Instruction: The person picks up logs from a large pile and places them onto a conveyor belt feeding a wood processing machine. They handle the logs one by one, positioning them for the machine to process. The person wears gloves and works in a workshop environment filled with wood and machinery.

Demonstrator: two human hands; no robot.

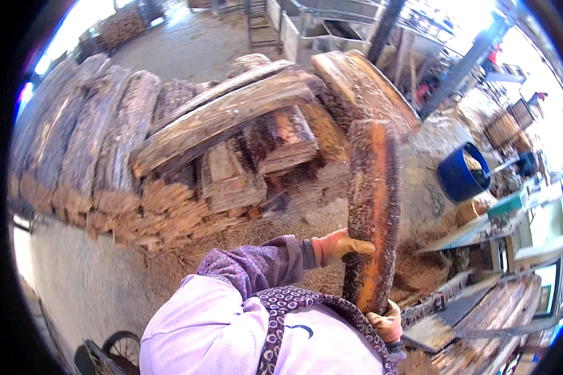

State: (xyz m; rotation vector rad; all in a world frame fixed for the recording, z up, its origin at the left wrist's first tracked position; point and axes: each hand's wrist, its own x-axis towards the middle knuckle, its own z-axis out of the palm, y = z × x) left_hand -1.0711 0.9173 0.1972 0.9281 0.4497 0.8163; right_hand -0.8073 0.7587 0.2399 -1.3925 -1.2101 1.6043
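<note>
A long wooden slab with dark, flaky bark edges and an orange-brown stripe points away from me. My left hand, in an orange and tan work glove, is closed on its left side, the thumb lying over the upper face. At the near end, my right hand is wrapped around the slab's right corner; some of its fingers are hidden. Just beyond the slab's far end lie a wide plank and a stack of rough-sawn slabs, some laid crosswise.
More barked slabs lie side by side at the left. A blue barrel stands at the right, near a machine table. Boards lie at the lower right. Sawdust covers the floor. A wheel shows at lower left.
</note>
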